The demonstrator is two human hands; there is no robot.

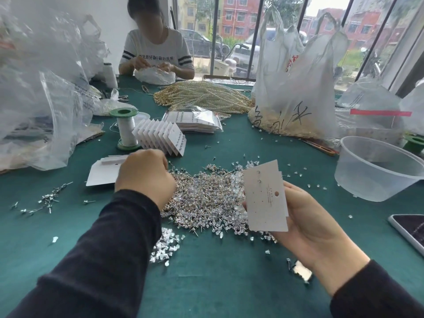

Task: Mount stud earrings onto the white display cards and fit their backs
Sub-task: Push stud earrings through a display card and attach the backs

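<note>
Green tabletop (206,283): right hand (307,223) grips white card (263,198) at stud pile (206,198) edge, left hand (144,177) grip hidden.

Your worktop (218,283) is covered in dark teal-green cloth. The display card (266,203) is white, printed with a fine grey line of text and small dots. The stud earrings (206,203) are silver, and the backs (164,249) are clear. Your sleeves (103,260) are black. The spool (125,129) has green flanges and white thread. The pearl strands (206,96) are cream with gold chain. The bag (296,88) is white, lettered in red and black.
</note>
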